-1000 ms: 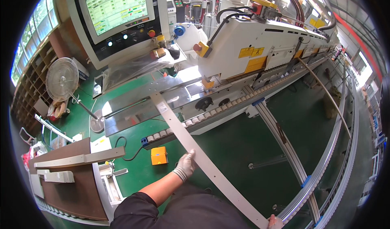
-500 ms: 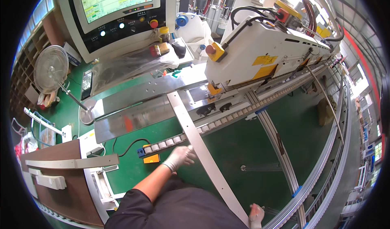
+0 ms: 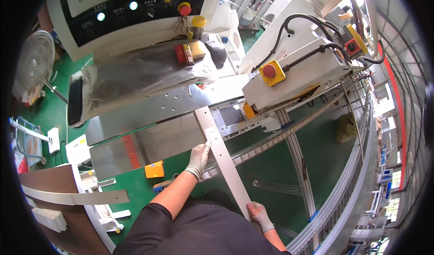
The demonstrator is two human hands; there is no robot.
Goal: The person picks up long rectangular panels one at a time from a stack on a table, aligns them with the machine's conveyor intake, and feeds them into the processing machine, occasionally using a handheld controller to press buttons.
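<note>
A long, narrow, pale panel point(image 3: 231, 176) with small holes slants across in front of me. Its far end lies over the edge of the metal machine bed point(image 3: 162, 135). A small white label point(image 3: 212, 135) shows on its upper face. My gloved left hand point(image 3: 198, 160) grips the panel's left edge, thumb tip beside the label, the other fingers mostly hidden. At the near end, my gloved right hand point(image 3: 259, 214) is closed on the right edge, thumb on top. Beneath the panel runs a curved roller track point(image 3: 247, 155).
A white machine head point(image 3: 294, 81) with a red stop button point(image 3: 269, 71) stands at the far right. The control cabinet point(image 3: 135, 15) rises at far left. Plastic sheeting point(image 3: 135, 67) holds small boxes. A brown board stack point(image 3: 54, 187) stands left; aluminium rails point(image 3: 334, 214) curve along the right.
My right hand has moved up and left onto the panel's near end. My left hand has shifted farther along its edge. The label now shows on the panel. The view has shifted.
</note>
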